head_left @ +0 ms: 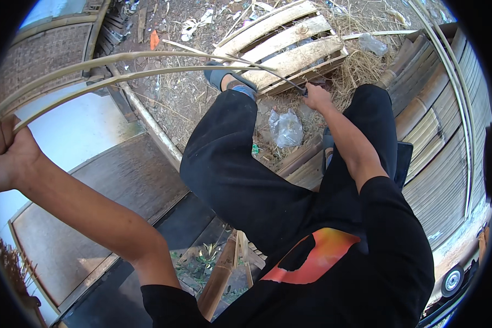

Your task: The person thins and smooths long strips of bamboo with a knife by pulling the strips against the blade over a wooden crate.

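Note:
At the far left, my left hand [10,156] is closed around the near end of a bamboo strip [131,76] that is split into two long arms. Both arms bow across the view toward the middle. My right hand [318,98] is wrapped round the dark handle of a knife [287,80], out in front between my knees. Its long, thin blade slants up and left, meeting the strip's far ends. I cannot tell whether the blade sits in the split or merely crosses it. My sandalled foot [232,79] rests just below those ends.
A slatted wooden crate [290,46] stands on the littered ground just beyond my hands. Clear plastic bags [286,128] lie near my feet. Bamboo slats [437,147] and long strips [464,104] lie at the right. A wooden board [109,191] is at the left.

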Demonstrator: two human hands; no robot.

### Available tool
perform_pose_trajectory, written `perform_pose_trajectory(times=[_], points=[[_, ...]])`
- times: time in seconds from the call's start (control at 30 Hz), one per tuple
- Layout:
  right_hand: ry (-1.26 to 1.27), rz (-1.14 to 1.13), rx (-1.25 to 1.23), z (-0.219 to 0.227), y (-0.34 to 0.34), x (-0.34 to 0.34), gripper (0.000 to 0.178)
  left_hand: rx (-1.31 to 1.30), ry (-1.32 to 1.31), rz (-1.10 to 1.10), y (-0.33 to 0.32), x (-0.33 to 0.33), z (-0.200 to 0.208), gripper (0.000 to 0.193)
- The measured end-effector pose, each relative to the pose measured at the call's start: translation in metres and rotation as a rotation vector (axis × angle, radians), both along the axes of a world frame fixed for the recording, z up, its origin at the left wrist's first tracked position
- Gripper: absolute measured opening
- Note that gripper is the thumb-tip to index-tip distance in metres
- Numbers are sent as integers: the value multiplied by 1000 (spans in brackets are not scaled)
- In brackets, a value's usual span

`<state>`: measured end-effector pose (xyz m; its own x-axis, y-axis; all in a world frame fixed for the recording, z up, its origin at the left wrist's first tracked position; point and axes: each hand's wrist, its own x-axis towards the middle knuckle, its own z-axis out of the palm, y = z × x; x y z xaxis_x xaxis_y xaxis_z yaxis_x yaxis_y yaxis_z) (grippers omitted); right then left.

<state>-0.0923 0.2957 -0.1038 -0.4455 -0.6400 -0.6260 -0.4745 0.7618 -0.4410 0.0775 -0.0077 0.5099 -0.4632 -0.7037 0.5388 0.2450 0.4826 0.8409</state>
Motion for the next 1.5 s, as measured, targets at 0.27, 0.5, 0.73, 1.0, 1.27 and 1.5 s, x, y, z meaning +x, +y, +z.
perform_pose_trajectory(times=[0.27, 0.5, 0.73, 1.0, 1.27, 1.5], points=[[-48, -154, 187, -63, -40, 8, 26, 138, -26, -25, -38, 52, 14, 74], [-58, -173, 144, -97, -58, 14, 21, 202, -104, -133, -34, 35, 29, 71], [-53, -183, 40, -135, -67, 20, 18, 233, -57, -237, -33, 26, 15, 60], [-173, -321, 37, -137, -70, 27, 40, 294, -38, -198, -38, 53, 19, 50], [-216, -246, 5, -117, -67, 20, 56, 206, -122, -207, -30, 42, 21, 71], [-198, -106, -47, -92, -43, -5, 31, 126, -179, -98, -45, 53, 35, 90]])
